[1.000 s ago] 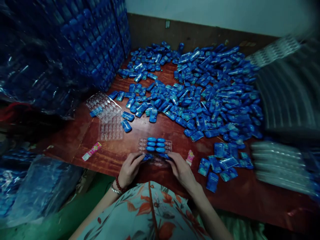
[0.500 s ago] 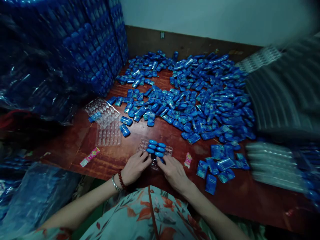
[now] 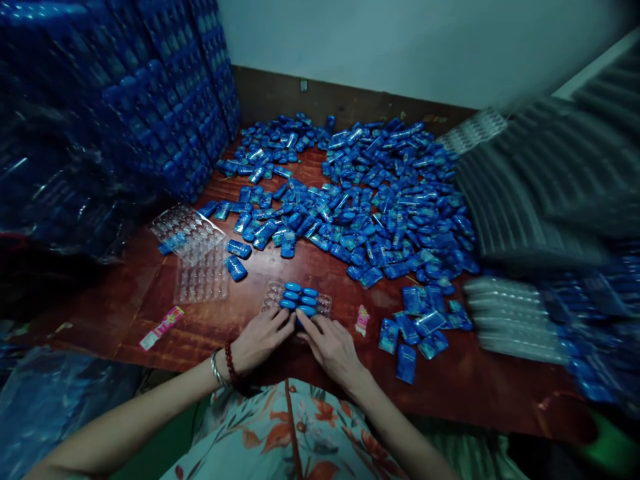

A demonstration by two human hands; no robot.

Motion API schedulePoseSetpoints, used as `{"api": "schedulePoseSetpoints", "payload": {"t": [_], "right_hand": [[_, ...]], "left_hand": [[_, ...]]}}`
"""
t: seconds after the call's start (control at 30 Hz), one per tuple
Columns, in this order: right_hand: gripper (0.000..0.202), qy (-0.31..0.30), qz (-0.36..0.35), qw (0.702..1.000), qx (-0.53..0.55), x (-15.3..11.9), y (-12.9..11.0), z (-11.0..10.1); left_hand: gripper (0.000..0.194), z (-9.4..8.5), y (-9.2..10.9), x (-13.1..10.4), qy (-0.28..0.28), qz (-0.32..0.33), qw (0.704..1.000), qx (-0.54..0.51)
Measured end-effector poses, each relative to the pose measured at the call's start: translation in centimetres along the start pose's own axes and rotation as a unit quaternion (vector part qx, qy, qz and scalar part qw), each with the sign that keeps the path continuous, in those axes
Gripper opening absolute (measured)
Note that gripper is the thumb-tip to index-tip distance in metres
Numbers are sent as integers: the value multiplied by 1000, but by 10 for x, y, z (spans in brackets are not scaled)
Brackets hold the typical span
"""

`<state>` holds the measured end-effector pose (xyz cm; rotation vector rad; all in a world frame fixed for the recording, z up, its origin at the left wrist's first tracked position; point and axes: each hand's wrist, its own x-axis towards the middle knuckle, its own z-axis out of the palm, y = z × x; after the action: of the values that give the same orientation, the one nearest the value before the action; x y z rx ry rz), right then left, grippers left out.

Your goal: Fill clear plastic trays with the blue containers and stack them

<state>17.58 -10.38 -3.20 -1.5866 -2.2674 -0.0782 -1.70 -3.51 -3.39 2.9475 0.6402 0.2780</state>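
Note:
In front of me on the table lies a clear blister tray (image 3: pixel 273 293) with two columns of glossy blue, capsule-shaped pieces (image 3: pixel 307 301) at its middle. My left hand (image 3: pixel 265 339) is closed at the tray's near left edge, its fingertips beside the lower blue pieces. On the other side my right hand (image 3: pixel 331 347) grips the near right edge, its index finger reaching toward the lowest blue pieces. Something dark blue shows between the fingers, mostly hidden by them. My thumbs and the tray's near edge are largely covered.
A wide heap of blue wrapped packets (image 3: pixel 395 200) spreads behind the tray. Empty clear blister trays (image 3: pixel 203 277) lie left. Stacked trays (image 3: pixel 515 320) and a few packets (image 3: pixel 406 363) are right. Pink wrappers (image 3: pixel 163 328) flank my hands. Tall wrapped blue stacks (image 3: pixel 150 120) rise left.
The view has shifted, moving the scene leftward in the picture. My right index finger has come up and inward toward the lower blue pieces; my left hand stays at the tray.

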Motion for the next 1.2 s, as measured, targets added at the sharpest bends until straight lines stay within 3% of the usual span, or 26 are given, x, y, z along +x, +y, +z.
{"api": "schedulePoseSetpoints", "payload": {"t": [0.13,0.23,0.3,0.37,0.47,0.57,0.63,0.7,0.8,0.93,1.07,1.2], "right_hand": [[42,68,84,994,19,5,36,-10],[39,60,214,974,-45,30,90,-12],[47,-9,247,965,-86,51,123,-7],[45,-72,249,961,-95,68,146,1],[35,-55,246,966,-52,73,157,11],[31,70,235,968,55,48,144,10],[29,154,263,943,131,22,123,3],[31,189,316,908,200,-6,93,-6],[25,147,298,896,295,-38,41,-13],[29,115,177,926,313,-50,-5,-1],[42,79,64,969,226,-39,-4,14],[40,16,-12,992,122,-18,5,5]], "left_hand": [[41,-2,-23,3,137,-32,989,-38],[33,-4,-58,38,191,-153,966,-79],[36,-3,-82,72,168,-229,955,-80],[48,2,-100,104,101,-274,955,-60],[49,13,-111,130,37,-278,958,-66],[50,25,-109,117,79,-245,957,-135],[50,27,-103,89,132,-251,940,-191],[47,21,-92,51,180,-293,910,-232],[29,2,-65,-8,192,-318,893,-256],[24,-12,-22,-51,151,-274,926,-212],[41,0,3,-46,126,-208,962,-127],[39,10,4,-29,126,-131,980,-75]]}}
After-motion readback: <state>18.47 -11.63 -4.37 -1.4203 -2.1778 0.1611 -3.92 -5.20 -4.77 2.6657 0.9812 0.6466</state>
